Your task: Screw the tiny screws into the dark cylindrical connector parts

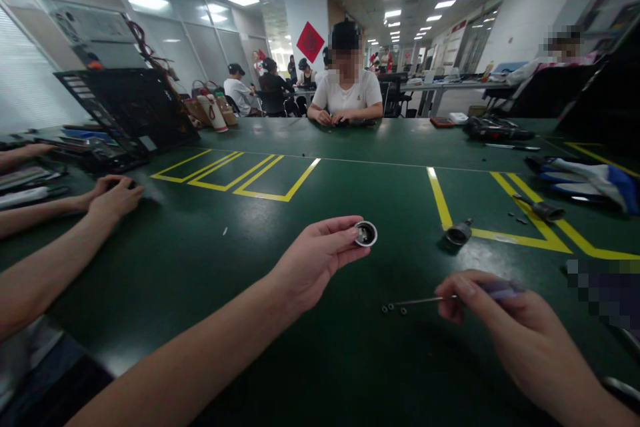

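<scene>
silver-rimmed, a small round cup [369, 235] is held above the green bench [200, 320], its open mouth toward the wearer. fingers of the left hand [320, 257] are clamped on its side, the thumb at the rim. the right hand [485, 300] has its fingers closed around a thin-shafted tool [427, 300] with a pale purple handle; its tip is close to three small dark rings [403, 311], whether touching cannot be told. beyond that hand, two dark metal parts [459, 233] lie by yellow tape [440, 200]. across the bench sits a person in white [345, 97].
</scene>
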`<state>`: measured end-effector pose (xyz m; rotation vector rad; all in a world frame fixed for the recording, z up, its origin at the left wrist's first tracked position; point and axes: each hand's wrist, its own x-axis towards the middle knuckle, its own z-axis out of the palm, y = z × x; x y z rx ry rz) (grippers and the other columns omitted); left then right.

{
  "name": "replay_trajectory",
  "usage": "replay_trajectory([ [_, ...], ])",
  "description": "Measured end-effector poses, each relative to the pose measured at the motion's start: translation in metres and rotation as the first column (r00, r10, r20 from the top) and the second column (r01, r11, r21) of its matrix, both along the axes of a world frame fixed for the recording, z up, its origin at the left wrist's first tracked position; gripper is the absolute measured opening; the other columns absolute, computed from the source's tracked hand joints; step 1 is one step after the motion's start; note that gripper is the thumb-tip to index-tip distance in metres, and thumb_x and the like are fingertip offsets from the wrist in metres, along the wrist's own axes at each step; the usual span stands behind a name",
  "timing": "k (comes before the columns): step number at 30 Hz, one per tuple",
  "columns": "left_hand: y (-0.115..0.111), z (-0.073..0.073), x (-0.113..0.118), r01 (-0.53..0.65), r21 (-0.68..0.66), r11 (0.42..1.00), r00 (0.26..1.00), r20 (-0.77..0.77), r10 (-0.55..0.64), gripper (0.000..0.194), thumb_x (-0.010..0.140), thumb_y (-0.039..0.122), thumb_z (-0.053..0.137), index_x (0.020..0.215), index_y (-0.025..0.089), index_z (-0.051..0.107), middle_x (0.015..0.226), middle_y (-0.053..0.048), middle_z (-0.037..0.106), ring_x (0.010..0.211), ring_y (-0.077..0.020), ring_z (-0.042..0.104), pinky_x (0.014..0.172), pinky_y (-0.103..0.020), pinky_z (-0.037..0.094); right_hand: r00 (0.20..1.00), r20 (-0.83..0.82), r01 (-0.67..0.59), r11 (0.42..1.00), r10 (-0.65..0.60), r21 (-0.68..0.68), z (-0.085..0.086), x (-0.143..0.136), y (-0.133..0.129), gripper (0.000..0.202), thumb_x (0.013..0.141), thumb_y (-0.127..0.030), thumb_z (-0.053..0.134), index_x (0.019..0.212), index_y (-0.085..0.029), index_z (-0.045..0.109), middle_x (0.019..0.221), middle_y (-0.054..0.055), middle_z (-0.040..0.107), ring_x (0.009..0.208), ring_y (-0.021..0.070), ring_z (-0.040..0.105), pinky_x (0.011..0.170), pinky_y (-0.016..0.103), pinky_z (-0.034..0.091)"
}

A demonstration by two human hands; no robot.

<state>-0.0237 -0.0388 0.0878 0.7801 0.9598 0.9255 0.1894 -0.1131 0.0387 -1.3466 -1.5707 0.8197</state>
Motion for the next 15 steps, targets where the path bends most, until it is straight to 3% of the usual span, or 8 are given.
replay_trajectory([
  [4, -0.008, -0.003, 0.0, 0.032, -0.012, 0.999, 0.999, 0.034, -0.032, 0.021, 0.08, 0.005, 0.057, 0.1, 0.01, 0.063, 0.102, -0.011, 0.068, 0.093, -0.0171, 0.066, 0.086, -0.029, 0.054, 0.993, 0.008, 0.12, 0.991, -0.12, -0.063, -0.009, 0.005, 0.005, 0.036, 0.084, -0.051, 0.049, 0.07, -0.021, 0.065, 0.057, 0.001, 0.064, 0.052, 0.0159, 0.061, 0.048, 0.025, 0.05],
  [8, -0.013, -0.009, -0.004, 0.098, -0.004, 0.995, 0.995, 0.022, -0.098, 0.025, 0.078, 0.005, 0.06, 0.102, 0.012, 0.063, 0.102, -0.009, 0.068, 0.091, -0.0172, 0.067, 0.084, -0.029, 0.055, 0.976, 0.103, 0.192, 0.981, -0.19, -0.015, -0.008, 0.006, 0.004, 0.038, 0.083, -0.052, 0.048, 0.067, -0.022, 0.064, 0.054, 0.001, 0.063, 0.05, 0.016, 0.06, 0.047, 0.026, 0.047],
  [15, -0.015, -0.015, -0.005, 0.155, -0.004, 0.988, 0.986, -0.057, -0.155, 0.027, 0.075, 0.008, 0.065, 0.102, 0.013, 0.064, 0.104, -0.008, 0.068, 0.092, -0.0178, 0.066, 0.086, -0.031, 0.053, 0.971, 0.194, 0.137, 0.99, -0.142, 0.035, 0.0, 0.001, 0.003, 0.036, 0.084, -0.047, 0.046, 0.067, -0.022, 0.064, 0.055, 0.001, 0.064, 0.049, 0.0174, 0.061, 0.045, 0.027, 0.046],
])
